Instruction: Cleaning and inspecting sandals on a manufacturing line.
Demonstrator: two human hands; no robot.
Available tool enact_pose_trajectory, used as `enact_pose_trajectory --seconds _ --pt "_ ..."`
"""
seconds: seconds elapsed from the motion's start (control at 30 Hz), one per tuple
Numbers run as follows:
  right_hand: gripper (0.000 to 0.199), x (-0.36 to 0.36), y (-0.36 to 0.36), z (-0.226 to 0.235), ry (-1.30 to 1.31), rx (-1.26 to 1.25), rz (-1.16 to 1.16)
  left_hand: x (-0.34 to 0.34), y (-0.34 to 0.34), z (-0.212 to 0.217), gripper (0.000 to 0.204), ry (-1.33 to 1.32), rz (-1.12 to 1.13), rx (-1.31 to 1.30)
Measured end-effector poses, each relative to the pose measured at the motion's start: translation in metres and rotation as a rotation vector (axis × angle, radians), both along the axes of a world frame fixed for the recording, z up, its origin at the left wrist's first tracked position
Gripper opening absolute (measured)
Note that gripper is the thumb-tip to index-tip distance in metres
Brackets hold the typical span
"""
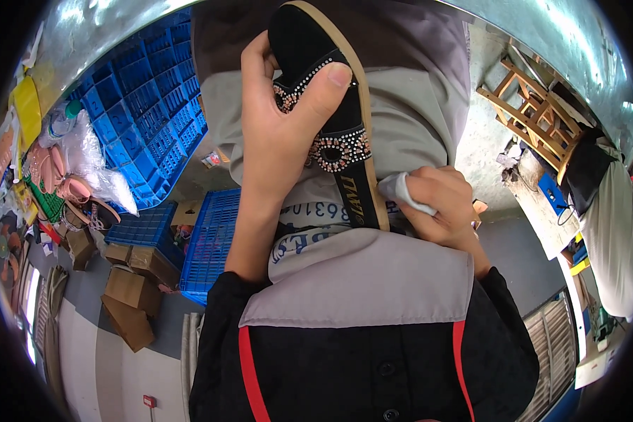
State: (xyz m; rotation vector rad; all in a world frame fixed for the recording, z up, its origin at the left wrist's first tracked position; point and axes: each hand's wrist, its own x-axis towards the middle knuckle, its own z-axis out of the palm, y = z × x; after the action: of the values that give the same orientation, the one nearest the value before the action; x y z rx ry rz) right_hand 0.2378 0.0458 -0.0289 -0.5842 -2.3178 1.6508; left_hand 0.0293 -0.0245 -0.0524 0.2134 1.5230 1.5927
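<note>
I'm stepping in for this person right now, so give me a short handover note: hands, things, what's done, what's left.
Left hand: grip shut on the black sandal, thumb across its beaded strap, sole edge facing right.
Right hand: grip shut on a small white cloth, pressed to the sandal's tan edge near the heel.
Done: cannot tell how much of the edge is wiped.
Left: likely the rest of the edge. Blue crates and pink sandals lie left.

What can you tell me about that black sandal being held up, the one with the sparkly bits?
The black sandal is flat, with a tan edge around its sole and a dark footbed that looks velvety. Its strap carries rows of small studs and a round ornament of pinkish and clear stones. It is held lengthwise, one end up by the picture's top. The left hand grips it, thumb across the strap. The right hand, holding a white cloth, meets its lower edge.
</note>
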Motion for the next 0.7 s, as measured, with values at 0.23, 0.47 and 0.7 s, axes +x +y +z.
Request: enact_pose_trajectory --seconds 0.23,0.47,0.7 --pt "0.024 -0.007 -0.002 0.002 -0.115 0.056 -0.096 -0.004 0.002 0.003 0.064 0.047 -0.054 -0.024" --pt "0.03 -0.007 0.003 0.008 -0.121 0.102 -0.011 -0.002 0.003 0.001 0.064 0.097 -0.089 -0.054" --pt "0.029 -0.003 0.005 0.008 -0.109 0.066 0.038 -0.002 0.003 -0.001 0.064 0.065 -0.095 -0.068"
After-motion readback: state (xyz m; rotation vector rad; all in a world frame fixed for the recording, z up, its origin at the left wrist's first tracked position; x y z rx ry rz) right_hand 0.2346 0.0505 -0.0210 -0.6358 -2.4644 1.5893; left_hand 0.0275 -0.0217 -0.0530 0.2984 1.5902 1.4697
